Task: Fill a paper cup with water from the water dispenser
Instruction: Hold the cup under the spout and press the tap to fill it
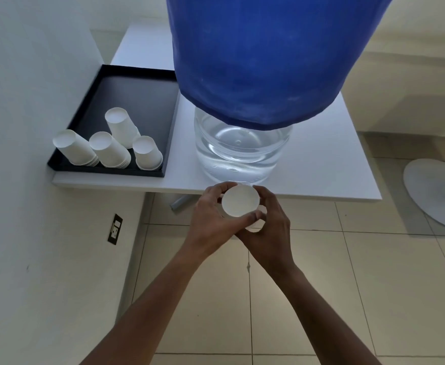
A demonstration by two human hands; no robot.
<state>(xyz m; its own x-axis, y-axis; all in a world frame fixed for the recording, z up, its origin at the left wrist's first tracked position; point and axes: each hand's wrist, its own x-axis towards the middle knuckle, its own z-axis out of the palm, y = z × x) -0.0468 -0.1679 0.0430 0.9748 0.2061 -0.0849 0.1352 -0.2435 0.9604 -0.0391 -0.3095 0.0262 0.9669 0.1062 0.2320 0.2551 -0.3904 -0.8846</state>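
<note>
A white paper cup (240, 201) is held upside down, its flat bottom facing me, just in front of the table's front edge. My left hand (211, 217) grips it from the left and my right hand (269, 222) grips it from the right and below. Behind it stands the water dispenser: a clear bottle of water (242, 151) under a blue cloth cover (263, 56). The dispenser's tap is hidden behind my hands and the cup.
A black tray (126, 93) at the table's left holds several stacks of inverted white paper cups (110, 148). The white table (334, 164) ends just before my hands. A wall with a socket (114, 229) is at left; a white fan base (437, 193) lies on the tiled floor at right.
</note>
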